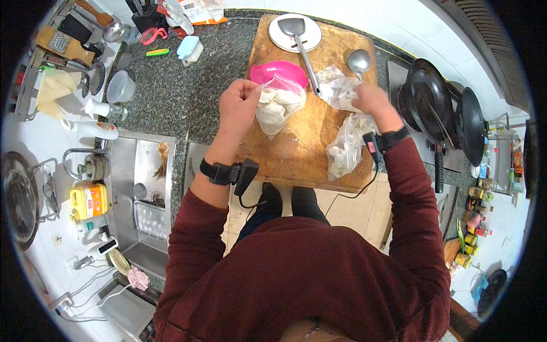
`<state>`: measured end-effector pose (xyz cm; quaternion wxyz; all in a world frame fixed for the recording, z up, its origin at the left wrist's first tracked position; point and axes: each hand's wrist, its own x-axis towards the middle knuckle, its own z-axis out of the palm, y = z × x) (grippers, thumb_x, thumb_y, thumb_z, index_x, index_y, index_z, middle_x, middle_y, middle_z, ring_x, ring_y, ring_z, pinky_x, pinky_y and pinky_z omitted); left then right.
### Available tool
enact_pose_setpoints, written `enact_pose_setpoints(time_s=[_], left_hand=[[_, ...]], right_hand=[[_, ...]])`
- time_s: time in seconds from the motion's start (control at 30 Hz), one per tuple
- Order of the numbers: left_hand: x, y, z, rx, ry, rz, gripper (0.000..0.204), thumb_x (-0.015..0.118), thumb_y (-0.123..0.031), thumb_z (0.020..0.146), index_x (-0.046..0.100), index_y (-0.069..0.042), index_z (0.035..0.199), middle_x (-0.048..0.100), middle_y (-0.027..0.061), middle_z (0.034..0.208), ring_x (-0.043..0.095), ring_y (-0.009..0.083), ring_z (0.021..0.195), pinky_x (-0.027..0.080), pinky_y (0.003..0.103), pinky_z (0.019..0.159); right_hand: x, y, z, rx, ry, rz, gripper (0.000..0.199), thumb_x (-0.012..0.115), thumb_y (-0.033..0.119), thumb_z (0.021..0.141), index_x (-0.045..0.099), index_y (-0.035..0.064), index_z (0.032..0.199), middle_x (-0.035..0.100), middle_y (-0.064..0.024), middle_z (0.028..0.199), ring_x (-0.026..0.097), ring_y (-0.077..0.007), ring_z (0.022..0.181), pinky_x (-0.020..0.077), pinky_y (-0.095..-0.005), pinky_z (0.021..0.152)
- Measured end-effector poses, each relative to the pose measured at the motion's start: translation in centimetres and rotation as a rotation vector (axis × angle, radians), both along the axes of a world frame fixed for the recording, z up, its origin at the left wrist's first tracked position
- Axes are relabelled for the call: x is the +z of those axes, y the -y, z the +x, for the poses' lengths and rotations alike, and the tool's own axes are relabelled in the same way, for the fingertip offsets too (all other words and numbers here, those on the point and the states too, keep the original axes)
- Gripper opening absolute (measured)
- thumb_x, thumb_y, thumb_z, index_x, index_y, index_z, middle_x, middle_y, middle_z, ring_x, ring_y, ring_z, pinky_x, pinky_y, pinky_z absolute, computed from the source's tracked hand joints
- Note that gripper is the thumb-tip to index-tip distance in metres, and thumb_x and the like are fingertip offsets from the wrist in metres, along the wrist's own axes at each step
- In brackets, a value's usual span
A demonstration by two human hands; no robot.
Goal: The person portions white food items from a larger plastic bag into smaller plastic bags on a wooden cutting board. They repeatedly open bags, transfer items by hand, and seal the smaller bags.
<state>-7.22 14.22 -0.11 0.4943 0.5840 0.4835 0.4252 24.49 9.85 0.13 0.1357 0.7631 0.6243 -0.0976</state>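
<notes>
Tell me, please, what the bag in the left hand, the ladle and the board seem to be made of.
Bag: probably thin, clear plastic; white pieces show through its wrinkled film.
Ladle: smooth metal, perhaps steel, judging by its grey shine.
Board: apparently wood, worn and mostly dull, with uneven brown patches.

The left hand (240, 102) pinches a clear bag (272, 121) of white pieces (280, 98). The right hand (376, 102) is at a second bag (340, 90), near a ladle (359, 59).
</notes>
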Motion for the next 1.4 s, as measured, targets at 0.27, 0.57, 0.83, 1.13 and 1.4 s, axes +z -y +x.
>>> enact_pose_setpoints(time_s=[0.27,0.57,0.83,1.13,1.4], left_hand=[[-0.1,-0.2,0.5,0.035,-0.003,-0.003,0.008,0.062,-0.009,0.081,0.059,-0.002,0.082,0.054,-0.0026,0.065,0.047,0.0039,0.057,0.039,0.02,0.053],[-0.3,0.0,0.0,0.027,0.036,-0.009,0.009,0.062,-0.01,0.081,0.059,-0.002,0.083,0.054,-0.0028,0.065,0.046,0.0032,0.057,0.039,0.02,0.053],[0.0,0.3,0.1,0.02,0.054,-0.019,0.008,0.06,-0.009,0.082,0.058,-0.001,0.083,0.054,-0.0033,0.065,0.046,0.0027,0.058,0.037,0.019,0.052],[-0.1,0.5,-0.4,0.017,0.052,-0.008,0.008,0.059,-0.01,0.084,0.058,-0.002,0.084,0.054,-0.0036,0.068,0.046,0.0022,0.059,0.038,0.019,0.053],[-0.4,0.6,-0.3,0.028,0.081,-0.021,0.007,0.059,-0.009,0.084,0.058,-0.002,0.083,0.052,-0.0043,0.066,0.044,0.0018,0.057,0.037,0.018,0.052]], right_hand=[[8.8,-0.2,-8.1,0.316,-0.764,0.325,0.027,0.063,0.026,0.073,0.062,0.0003,0.082,0.059,-0.016,0.066,0.058,-0.0264,0.059,0.0453,-0.0346,0.057],[5.9,-1.6,-1.1,0.213,-0.438,0.186,0.019,0.059,0.018,0.075,0.062,-0.0008,0.072,0.059,-0.018,0.065,0.059,-0.0287,0.06,0.046,-0.0366,0.058],[-9.5,-1.7,4.1,0.312,-0.276,0.107,0.024,0.054,0.016,0.072,0.065,0.0028,0.089,0.061,-0.0227,0.085,0.059,-0.038,0.08,0.0474,-0.0418,0.071],[-7.2,-1.8,-0.5,0.148,-0.393,0.057,0.057,0.043,0.042,0.087,0.04,0.0031,0.128,0.047,-0.024,0.124,0.043,-0.0352,0.118,0.0353,-0.0394,0.097],[-6.9,-2.5,-2.1,0.36,-0.122,0.085,0.046,0.048,0.025,0.084,0.043,0.0119,0.128,0.044,-0.0211,0.125,0.046,-0.0353,0.113,0.0354,-0.0386,0.097]])
